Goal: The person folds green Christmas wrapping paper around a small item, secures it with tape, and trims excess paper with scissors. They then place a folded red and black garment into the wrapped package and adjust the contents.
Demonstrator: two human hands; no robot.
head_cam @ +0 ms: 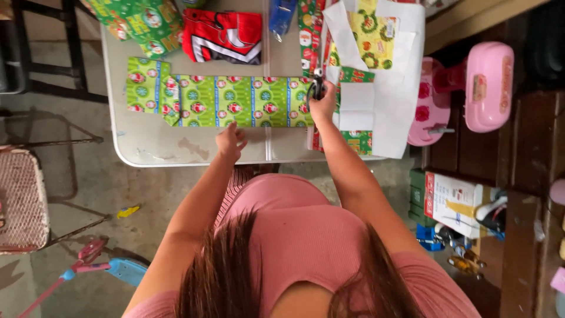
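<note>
Pink-sleeved person — green wrapping strip [226,101] lengthwise left-to-right, scissors [317,86] at right end

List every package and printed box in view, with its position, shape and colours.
Green gift-wrapped box: table centre, long, flat, festive figures, blue stripes.
Green wrapped parcel: table's far left corner, red and yellow print.
Red package: behind the long box, white and black markings.
Cardboard box: floor, right of the table, white, red and green.
</note>
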